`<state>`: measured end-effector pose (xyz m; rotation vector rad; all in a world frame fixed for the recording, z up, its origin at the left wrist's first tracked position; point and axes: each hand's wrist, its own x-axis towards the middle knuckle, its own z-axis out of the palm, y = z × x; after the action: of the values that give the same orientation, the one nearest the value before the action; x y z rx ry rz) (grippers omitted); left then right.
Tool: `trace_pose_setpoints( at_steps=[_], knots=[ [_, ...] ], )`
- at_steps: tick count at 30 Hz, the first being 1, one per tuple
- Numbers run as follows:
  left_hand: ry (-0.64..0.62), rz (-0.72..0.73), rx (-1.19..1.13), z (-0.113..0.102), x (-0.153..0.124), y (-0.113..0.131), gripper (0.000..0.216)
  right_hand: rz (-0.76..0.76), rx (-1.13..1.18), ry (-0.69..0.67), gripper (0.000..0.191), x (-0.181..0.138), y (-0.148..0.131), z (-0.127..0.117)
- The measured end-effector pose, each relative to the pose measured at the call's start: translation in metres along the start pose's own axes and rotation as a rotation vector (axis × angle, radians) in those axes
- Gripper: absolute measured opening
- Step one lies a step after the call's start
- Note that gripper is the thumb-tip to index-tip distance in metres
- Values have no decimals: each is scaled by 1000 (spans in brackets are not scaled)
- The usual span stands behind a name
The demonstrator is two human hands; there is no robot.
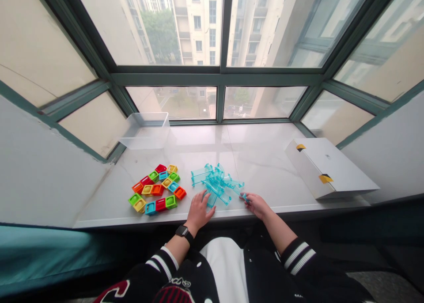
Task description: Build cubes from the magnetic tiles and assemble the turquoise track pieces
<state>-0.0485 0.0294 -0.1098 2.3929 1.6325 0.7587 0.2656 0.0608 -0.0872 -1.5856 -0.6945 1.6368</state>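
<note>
A loose pile of clear blue plastic track pieces lies on the white sill in front of me. My left hand is at the pile's near left edge, fingers spread and curved, touching or just beside a piece. At the right edge of the pile, my right hand pinches one end of a clear blue plastic piece. Whether that piece is joined to the others I cannot tell. Left of my left hand are several coloured plastic blocks in red, yellow, green, blue and orange, set close together.
A clear plastic bin stands at the back left by the window. On the right lies a white box with yellow and black tabs. The white windowsill ends at a front edge near my body. Window frames enclose the back and sides.
</note>
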Motion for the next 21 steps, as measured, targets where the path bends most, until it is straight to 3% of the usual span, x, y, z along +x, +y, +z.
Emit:
trace_pose_setpoints(
  at_steps=[4, 10, 13, 17, 21],
  knots=[
    [12, 8, -6, 1, 0, 0, 53, 115, 120, 0, 28, -3, -7, 6],
    [7, 10, -12, 0, 1, 0, 53, 152, 88, -63, 17, -5, -15, 10],
    [-3, 8, -11, 0, 1, 0, 52, 178, 75, -106, 22, -6, -20, 9],
    [-6, 4, -17, -1, 1, 0, 52, 55, 173, -116, 41, -4, -26, 4],
    [1, 10, -21, -2, 1, 1, 52, -33, 246, 41, 51, 2, -26, 3]
  ],
)
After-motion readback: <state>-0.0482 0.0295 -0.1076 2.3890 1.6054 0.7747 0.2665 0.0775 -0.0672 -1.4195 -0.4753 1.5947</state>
